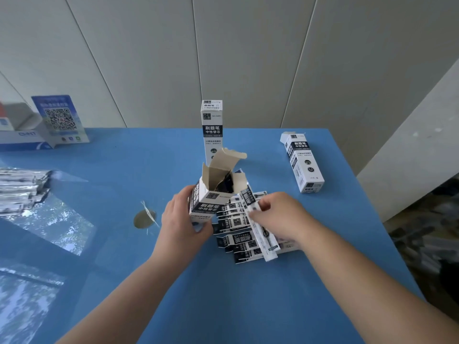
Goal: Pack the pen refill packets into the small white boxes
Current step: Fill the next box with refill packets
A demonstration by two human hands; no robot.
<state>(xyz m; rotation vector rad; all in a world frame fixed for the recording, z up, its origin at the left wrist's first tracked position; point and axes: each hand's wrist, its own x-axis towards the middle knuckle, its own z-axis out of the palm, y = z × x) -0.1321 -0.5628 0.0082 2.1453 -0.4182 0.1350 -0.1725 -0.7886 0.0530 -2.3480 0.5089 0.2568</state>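
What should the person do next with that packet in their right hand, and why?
Probably lift the packet and tip its end into the open box. The left hand holds that box upright with its flaps folded back, and dark packets already show inside. The right hand pinches one packet beside the box, above the loose pile on the table.

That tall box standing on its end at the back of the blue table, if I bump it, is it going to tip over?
Probably, yes. The upright box is tall and narrow and stands on its small end, so a sideways nudge would likely topple it. It looks like thin cardboard, so probably light and easy to knock. Its flat sides mean it should not roll; the box lying flat looks steadier.
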